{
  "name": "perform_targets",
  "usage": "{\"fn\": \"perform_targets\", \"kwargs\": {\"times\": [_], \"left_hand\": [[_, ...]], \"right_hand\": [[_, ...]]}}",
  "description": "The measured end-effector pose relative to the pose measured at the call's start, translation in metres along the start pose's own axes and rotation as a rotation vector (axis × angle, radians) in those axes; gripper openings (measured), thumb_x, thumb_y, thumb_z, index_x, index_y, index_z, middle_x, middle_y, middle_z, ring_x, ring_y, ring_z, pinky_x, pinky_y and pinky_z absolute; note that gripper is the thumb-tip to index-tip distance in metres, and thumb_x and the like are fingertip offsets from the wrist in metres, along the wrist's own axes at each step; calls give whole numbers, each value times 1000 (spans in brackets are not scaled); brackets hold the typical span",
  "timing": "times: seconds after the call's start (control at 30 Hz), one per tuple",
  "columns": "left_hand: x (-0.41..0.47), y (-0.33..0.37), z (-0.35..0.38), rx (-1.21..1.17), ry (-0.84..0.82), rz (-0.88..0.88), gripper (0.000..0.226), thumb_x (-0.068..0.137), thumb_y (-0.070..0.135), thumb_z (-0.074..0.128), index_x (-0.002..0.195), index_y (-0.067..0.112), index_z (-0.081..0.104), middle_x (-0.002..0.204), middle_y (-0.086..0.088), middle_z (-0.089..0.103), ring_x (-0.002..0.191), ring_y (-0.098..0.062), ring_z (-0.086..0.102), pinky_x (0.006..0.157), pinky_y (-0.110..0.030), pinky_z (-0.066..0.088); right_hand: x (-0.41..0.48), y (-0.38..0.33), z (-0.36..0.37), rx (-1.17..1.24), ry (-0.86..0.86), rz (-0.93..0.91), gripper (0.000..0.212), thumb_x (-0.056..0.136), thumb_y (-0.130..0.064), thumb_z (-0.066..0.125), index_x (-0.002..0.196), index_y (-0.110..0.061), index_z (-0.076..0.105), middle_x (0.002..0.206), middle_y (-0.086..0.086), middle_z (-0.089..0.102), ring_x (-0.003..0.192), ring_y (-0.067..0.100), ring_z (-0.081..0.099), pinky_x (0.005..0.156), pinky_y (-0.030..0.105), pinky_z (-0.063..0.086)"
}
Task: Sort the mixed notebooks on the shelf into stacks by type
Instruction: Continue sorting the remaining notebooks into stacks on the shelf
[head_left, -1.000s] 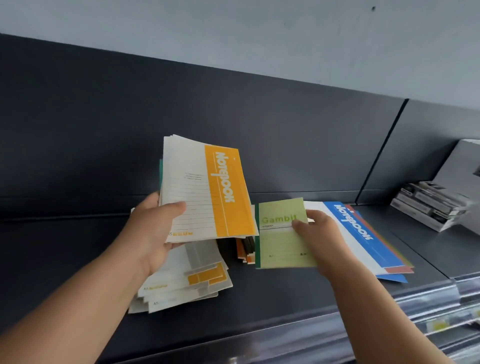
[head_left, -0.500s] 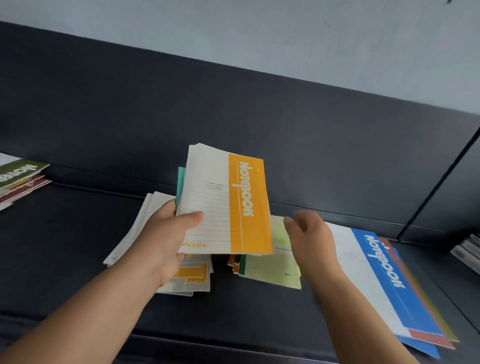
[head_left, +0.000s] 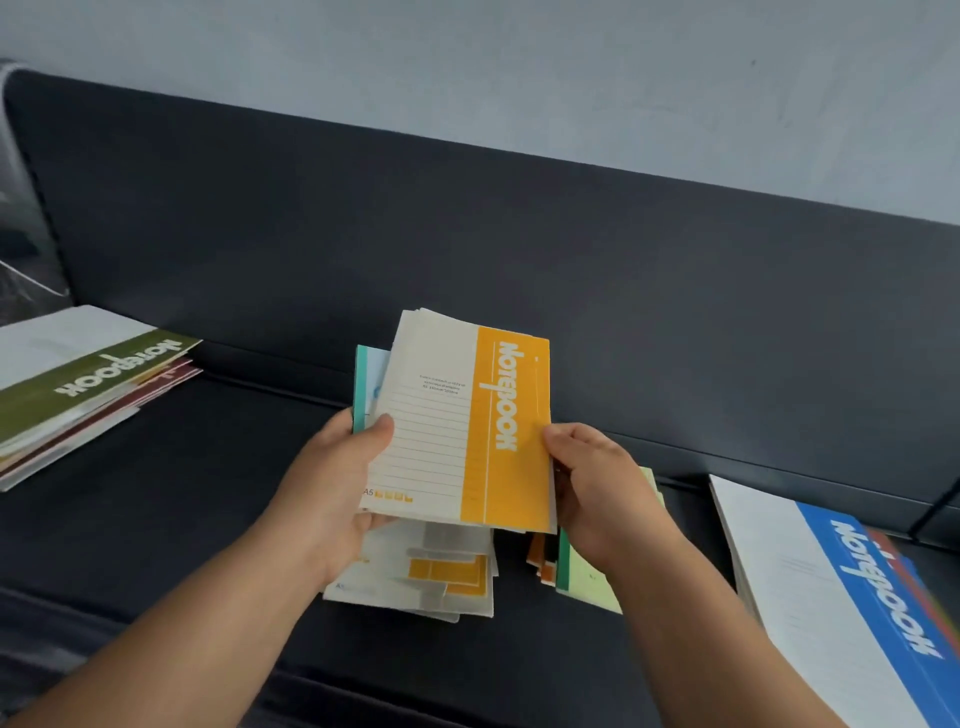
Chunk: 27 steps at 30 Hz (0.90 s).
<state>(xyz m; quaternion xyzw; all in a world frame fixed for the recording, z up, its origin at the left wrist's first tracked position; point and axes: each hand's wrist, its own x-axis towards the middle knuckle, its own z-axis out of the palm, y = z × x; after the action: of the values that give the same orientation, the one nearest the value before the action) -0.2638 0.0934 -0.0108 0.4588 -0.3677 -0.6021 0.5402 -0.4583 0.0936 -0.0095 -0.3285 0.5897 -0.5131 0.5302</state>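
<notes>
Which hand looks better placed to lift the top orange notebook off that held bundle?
Right, probably: the right hand pinches the orange notebook at its free edge, while the left hand grips the whole bundle and supports it.

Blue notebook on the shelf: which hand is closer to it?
Right. The right hand sits just left of the blue notebook; the left hand is farther left, beyond the orange notebook both hold.

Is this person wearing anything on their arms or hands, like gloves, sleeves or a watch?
No. Both the left hand and the right hand are bare, without gloves, and no rings show. The left forearm and right forearm are bare to the frame's edge: no sleeves, watch or bracelet.
</notes>
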Motion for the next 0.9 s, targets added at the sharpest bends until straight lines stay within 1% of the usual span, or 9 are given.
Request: {"fn": "perform_targets", "kwargs": {"times": [0.13, 0.2, 0.33, 0.4, 0.47, 0.53, 0.6, 0.77, 0.9], "left_hand": [[18, 9, -21, -12, 7, -15, 17, 99, 21, 50, 106, 26, 64, 93, -1, 76, 92, -23, 69, 74, -41, 54], [27, 15, -34, -14, 18, -21, 17, 100, 21, 49, 106, 26, 64, 93, -2, 76, 93, -24, 69, 70, -39, 54], [44, 26, -62, 8, 21, -27, 16, 100, 19, 48, 107, 25, 61, 101, -6, 72, 96, -25, 66, 72, -40, 54], [52, 30, -74, 14, 21, -31, 16, 100, 18, 48, 108, 25, 61, 104, -6, 71, 98, -26, 66, 72, -40, 54], [60, 32, -83, 14, 19, -39, 17, 100, 18, 48, 109, 25, 60, 105, -7, 71, 98, -26, 66, 71, -39, 53], [64, 33, -89, 13, 19, -47, 17, 100, 18, 48, 110, 25, 60, 105, -7, 70, 98, -26, 65, 70, -39, 53], [67, 34, -92, 4, 24, -44, 17, 100, 18, 48, 110, 26, 60, 105, -7, 70, 99, -26, 65, 70, -39, 53], [71, 36, -93, -4, 61, -27, 19, 100, 19, 48, 116, 25, 56, 105, -6, 67, 95, -24, 63, 67, -39, 52], [69, 38, -92, 9, 74, -22, 17, 100, 19, 48, 111, 28, 56, 105, -6, 66, 95, -25, 63, 66, -39, 52]], "right_hand": [[10, 3, 24, 23, 73, -28, 20, 102, -27, 49, 93, -17, 62, 106, 9, 71, 99, 30, 68, 88, 53, 55], [12, 2, 35, 54, 130, -23, 19, 103, -28, 47, 93, -20, 60, 104, 7, 69, 96, 29, 66, 81, 49, 56], [16, 1, 48, 78, 238, -53, 16, 103, -30, 45, 92, -25, 55, 100, 4, 63, 89, 25, 62, 66, 39, 52], [16, 1, 52, 46, 278, -75, 12, 103, -31, 46, 100, -24, 56, 102, 4, 63, 91, 25, 63, 69, 42, 54], [15, 0, 53, 43, 317, -84, 11, 102, -31, 49, 106, -23, 56, 106, 5, 65, 95, 27, 65, 82, 50, 56], [12, -2, 52, 43, 348, -93, 8, 100, -32, 52, 101, -24, 57, 105, 4, 66, 96, 28, 66, 88, 53, 55], [10, -5, 49, 50, 364, -103, 8, 100, -31, 54, 95, -25, 57, 104, 5, 67, 94, 27, 68, 87, 53, 56], [9, -13, 37, 88, 370, -129, 9, 99, -30, 55, 101, -23, 58, 106, 7, 69, 93, 28, 70, 85, 52, 57], [9, -19, 28, 161, 315, -108, 12, 99, -29, 55, 107, -20, 57, 105, 7, 71, 91, 28, 73, 77, 48, 59]]}}
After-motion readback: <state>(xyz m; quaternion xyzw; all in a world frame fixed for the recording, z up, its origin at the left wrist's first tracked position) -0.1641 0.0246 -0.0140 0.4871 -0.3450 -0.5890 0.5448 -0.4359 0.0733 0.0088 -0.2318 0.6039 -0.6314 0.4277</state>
